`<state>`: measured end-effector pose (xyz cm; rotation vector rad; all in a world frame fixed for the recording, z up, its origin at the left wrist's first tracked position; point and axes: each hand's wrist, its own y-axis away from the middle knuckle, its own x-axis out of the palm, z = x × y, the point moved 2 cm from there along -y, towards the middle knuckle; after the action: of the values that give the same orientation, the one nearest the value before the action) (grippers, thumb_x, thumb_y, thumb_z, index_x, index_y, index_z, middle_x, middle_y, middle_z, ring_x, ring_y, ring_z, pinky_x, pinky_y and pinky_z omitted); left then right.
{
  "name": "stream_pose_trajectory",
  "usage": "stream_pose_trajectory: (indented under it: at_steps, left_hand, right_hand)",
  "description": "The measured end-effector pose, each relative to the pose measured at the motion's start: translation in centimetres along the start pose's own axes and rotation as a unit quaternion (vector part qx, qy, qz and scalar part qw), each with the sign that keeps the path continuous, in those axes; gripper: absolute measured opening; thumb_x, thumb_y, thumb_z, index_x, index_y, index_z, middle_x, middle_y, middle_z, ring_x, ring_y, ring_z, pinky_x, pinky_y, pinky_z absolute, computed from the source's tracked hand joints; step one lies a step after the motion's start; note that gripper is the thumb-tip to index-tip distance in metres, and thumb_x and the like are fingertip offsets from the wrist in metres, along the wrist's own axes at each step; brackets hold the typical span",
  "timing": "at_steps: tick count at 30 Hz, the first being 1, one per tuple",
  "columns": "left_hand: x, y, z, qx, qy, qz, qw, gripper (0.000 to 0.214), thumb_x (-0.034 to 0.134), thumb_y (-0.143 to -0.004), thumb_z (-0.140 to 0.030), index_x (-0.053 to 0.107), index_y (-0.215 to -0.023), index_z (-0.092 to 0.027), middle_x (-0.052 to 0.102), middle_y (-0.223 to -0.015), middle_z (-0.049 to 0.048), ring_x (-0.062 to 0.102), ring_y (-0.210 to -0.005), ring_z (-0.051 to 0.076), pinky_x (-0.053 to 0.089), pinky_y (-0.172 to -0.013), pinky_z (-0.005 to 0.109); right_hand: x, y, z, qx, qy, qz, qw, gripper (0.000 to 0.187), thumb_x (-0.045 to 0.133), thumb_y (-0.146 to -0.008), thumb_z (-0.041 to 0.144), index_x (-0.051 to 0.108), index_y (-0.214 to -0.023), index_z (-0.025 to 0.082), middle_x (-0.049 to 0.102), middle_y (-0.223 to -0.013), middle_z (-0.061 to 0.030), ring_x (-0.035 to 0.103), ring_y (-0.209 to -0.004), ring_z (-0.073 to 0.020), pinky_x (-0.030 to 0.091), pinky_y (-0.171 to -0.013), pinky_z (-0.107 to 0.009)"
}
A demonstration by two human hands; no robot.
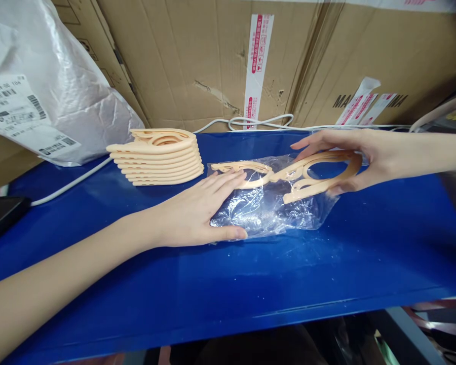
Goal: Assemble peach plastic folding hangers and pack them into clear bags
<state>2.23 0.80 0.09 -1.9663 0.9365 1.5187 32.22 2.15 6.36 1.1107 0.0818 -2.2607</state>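
At the frame's centre, a clear plastic bag [243, 213] holds a peach hanger [266, 177] partly beneath the flat, outstretched fingers of the left hand [197, 210], while right of centre the right hand [376, 151] grasps a second hanger [307, 191] overlapping the bag between thumb and fingers.

The tabletop [307, 274] is gleaming, smooth and glossy; the plastic bag [243, 210] is glinting, crinkled; the stacked plastic hangers [157, 165] are showing a smooth sheen; the cardboard carton [182, 56] is looking matt.
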Motion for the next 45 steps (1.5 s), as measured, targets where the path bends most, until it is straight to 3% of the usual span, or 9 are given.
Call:
stream_pose_trajectory:
  at_steps: [3,8,12,19,26,33,36,40,45]
  left_hand:
    - [0.1,0.0,0.0,0.008,-0.003,-0.003,1.000,0.099,0.047,-0.086,-0.077,0.019,-0.158,-0.015,0.019,-0.164,0.0114,0.019,-0.151,0.031,0.020,-0.124,0.046]
    - [0.1,0.0,0.1,0.013,-0.005,-0.001,1.000,0.100,0.049,-0.085,-0.077,0.019,-0.158,-0.015,0.018,-0.164,0.0119,0.018,-0.151,0.031,0.019,-0.124,0.048]
    - [0.0,0.1,0.1,0.018,-0.009,-0.002,1.000,0.099,0.048,-0.086,-0.076,0.019,-0.157,-0.015,0.019,-0.164,0.0120,0.019,-0.151,0.031,0.019,-0.124,0.047]
    - [0.1,0.0,0.1,0.011,-0.005,0.003,1.000,0.101,0.047,-0.084,-0.079,0.019,-0.158,-0.015,0.018,-0.165,0.0116,0.019,-0.151,0.031,0.019,-0.124,0.047]
    - [0.2,0.0,0.2,0.008,0.002,0.004,1.000,0.103,0.047,-0.084,-0.079,0.017,-0.158,-0.014,0.016,-0.165,0.0110,0.016,-0.152,0.030,0.016,-0.124,0.046]
    - [0.1,0.0,0.0,0.014,0.010,-0.006,1.000,0.102,0.049,-0.085,-0.077,0.018,-0.157,-0.013,0.019,-0.164,0.0132,0.019,-0.151,0.030,0.019,-0.124,0.046]
    - [0.1,0.0,0.0,0.013,0.010,-0.006,1.000,0.101,0.049,-0.085,-0.077,0.018,-0.157,-0.013,0.019,-0.164,0.0128,0.020,-0.151,0.030,0.020,-0.123,0.047]
    - [0.3,0.1,0.0,0.012,0.008,-0.009,1.000,0.100,0.048,-0.085,-0.077,0.018,-0.158,-0.015,0.018,-0.165,0.0116,0.019,-0.151,0.030,0.019,-0.124,0.047]
    - [0.1,0.2,-0.1,-0.006,0.007,0.003,1.000,0.099,0.047,-0.084,-0.079,0.022,-0.157,-0.019,0.019,-0.165,0.0099,0.018,-0.151,0.032,0.019,-0.123,0.049]
  right_hand:
    - [0.2,-0.1,0.2,-0.026,0.015,0.025,0.999,0.076,0.078,-0.077,0.039,0.041,-0.144,0.029,0.058,-0.140,-0.0086,0.060,-0.122,-0.0284,0.062,-0.072,-0.023]
    - [-0.2,0.1,-0.6,-0.035,-0.044,0.062,0.996,0.074,0.074,-0.081,0.028,0.038,-0.146,0.028,0.060,-0.136,-0.0102,0.059,-0.125,-0.0256,0.055,-0.093,-0.030]
    - [-0.5,-0.1,-1.2,-0.026,-0.079,0.110,0.990,0.071,0.072,-0.082,0.026,0.040,-0.145,0.028,0.063,-0.132,-0.0080,0.061,-0.122,-0.0236,0.051,-0.100,-0.033]
    - [0.4,-0.9,-1.0,-0.054,-0.022,0.081,0.995,0.071,0.077,-0.078,0.030,0.046,-0.143,0.031,0.061,-0.137,-0.0045,0.060,-0.123,-0.0251,0.055,-0.095,-0.032]
    - [3.0,-1.7,0.1,-0.105,0.086,0.016,0.991,0.086,0.076,-0.079,0.037,0.031,-0.152,0.034,0.051,-0.148,-0.0070,0.064,-0.114,-0.0330,0.063,-0.065,-0.032]
    - [4.2,-1.7,0.9,-0.153,0.191,-0.037,0.969,0.087,0.072,-0.080,0.048,0.026,-0.153,0.040,0.050,-0.149,-0.0022,0.063,-0.115,-0.0324,0.058,-0.083,-0.046]
    - [4.2,-1.6,1.0,-0.180,0.177,-0.037,0.967,0.084,0.071,-0.082,0.048,0.030,-0.153,0.034,0.046,-0.151,-0.0054,0.055,-0.126,-0.0320,0.052,-0.095,-0.044]
    - [3.3,-1.4,0.3,-0.139,0.176,0.000,0.975,0.095,0.076,-0.077,0.052,0.024,-0.155,0.035,0.056,-0.140,-0.0062,0.061,-0.115,-0.0302,0.053,-0.086,-0.038]
    - [2.9,-1.0,0.2,-0.137,0.192,0.022,0.972,0.094,0.077,-0.078,0.046,0.024,-0.155,0.036,0.045,-0.152,-0.0048,0.055,-0.125,-0.0293,0.049,-0.094,-0.035]
